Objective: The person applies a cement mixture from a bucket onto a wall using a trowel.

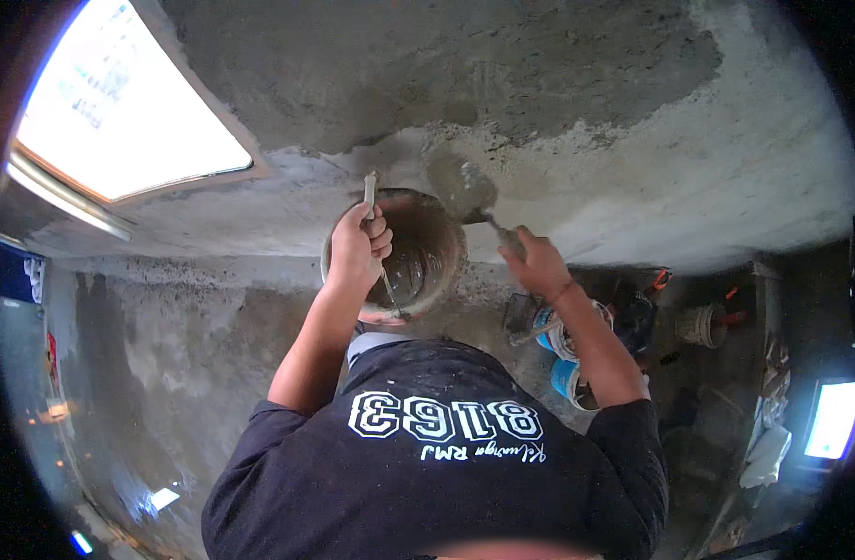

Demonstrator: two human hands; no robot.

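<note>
My left hand (360, 245) is closed round the pale grip of the bucket handle (370, 189), whose thin wire runs down to the rim. Below that hand hangs or stands the round bucket (455, 247), close against the wall; which of the two, I cannot tell. Wet grey mortar (410, 266) shows inside it. My right hand (536, 264) grips a trowel (488, 217) by its handle. The dark blade lies at the wall just beyond the bucket's right rim, beside a wet mortar patch (460, 182).
Ahead rises a plastered wall (614, 182) with a dark, damp upper area (446, 65). A bright window (129, 112) opens at the upper left. On the right floor stand blue-and-white pails (565, 375) and another bucket (696, 327). Bare grey floor (180, 355) stretches left.
</note>
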